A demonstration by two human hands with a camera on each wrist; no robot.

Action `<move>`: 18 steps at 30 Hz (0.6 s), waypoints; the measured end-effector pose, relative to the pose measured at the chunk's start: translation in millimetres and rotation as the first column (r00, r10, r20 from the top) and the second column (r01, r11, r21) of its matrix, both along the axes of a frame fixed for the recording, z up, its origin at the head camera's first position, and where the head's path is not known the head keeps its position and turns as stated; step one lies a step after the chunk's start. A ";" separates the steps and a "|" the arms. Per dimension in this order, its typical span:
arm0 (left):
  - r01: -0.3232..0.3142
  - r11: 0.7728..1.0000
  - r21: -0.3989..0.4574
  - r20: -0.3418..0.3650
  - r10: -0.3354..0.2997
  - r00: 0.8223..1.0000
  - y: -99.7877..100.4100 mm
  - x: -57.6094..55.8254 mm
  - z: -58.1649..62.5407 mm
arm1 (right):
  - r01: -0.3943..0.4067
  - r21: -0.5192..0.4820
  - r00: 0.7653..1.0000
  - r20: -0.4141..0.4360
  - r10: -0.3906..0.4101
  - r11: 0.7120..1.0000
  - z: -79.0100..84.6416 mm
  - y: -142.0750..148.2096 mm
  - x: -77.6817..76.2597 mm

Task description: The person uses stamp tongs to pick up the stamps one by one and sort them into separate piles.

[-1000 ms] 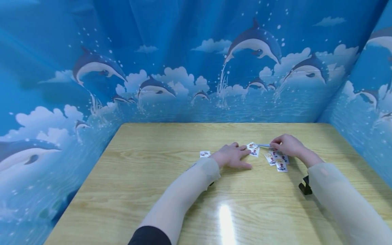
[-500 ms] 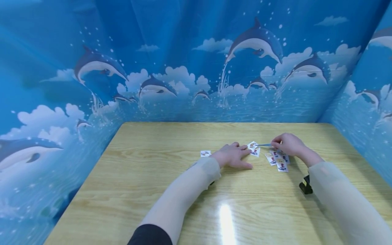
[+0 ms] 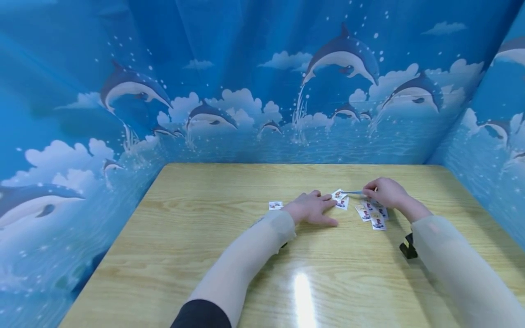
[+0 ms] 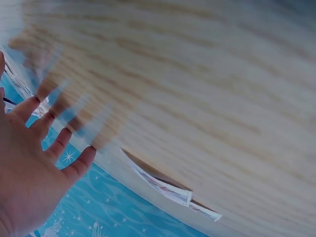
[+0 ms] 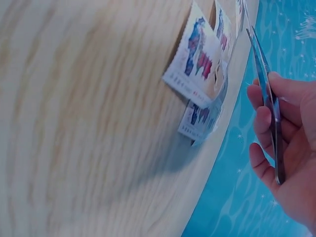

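Note:
My left hand [image 3: 313, 209] rests on the table with its fingers spread. Its fingertips reach the edge of two overlapping postage stamps [image 3: 341, 204]. With my right hand [image 3: 387, 193] I pinch a pair of metal tweezers [image 3: 353, 192] between thumb and fingers. Their tips point left and meet the upper stamp [image 3: 338, 194] of that pair. In the right wrist view the tweezers [image 5: 267, 94] lie along the curled fingers, arms slightly parted toward the tips. Below my right hand lies a loose cluster of stamps [image 3: 378, 222] with perforated edges and colourful figures.
Another stamp [image 3: 275, 205] lies left of my left wrist. The left wrist view shows curled stamps [image 4: 163, 185] standing slightly off the wood. Behind the wooden table [image 3: 205, 191] hangs a blue dolphin-print curtain [image 3: 246, 91], which also closes off both sides.
The tweezers have turned slightly in my right hand and look thinner, their tips staying at the upper stamp. My left hand and the stamps hold their places.

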State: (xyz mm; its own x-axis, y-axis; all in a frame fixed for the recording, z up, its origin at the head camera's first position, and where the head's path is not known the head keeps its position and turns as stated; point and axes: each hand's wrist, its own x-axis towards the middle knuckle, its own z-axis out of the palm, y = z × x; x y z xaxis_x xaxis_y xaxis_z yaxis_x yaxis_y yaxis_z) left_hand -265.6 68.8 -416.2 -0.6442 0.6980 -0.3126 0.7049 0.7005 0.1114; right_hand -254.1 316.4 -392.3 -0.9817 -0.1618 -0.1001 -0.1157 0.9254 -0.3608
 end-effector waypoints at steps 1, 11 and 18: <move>0.001 1.000 0.002 -0.001 -0.001 1.000 0.1 -0.2 -0.2 | 0.000 -0.001 1.000 -0.002 0.000 1.000 0.3 -0.6 -0.3; 0.002 1.000 0.009 0.006 -0.002 1.000 -0.4 -1.2 -0.1 | 0.000 0.008 1.000 -0.027 0.000 1.000 1.6 1.3 3.4; 0.003 1.000 0.019 0.004 -0.003 1.000 -0.8 -1.1 0.5 | -0.021 0.007 0.999 -0.028 0.022 1.000 -1.7 5.1 5.7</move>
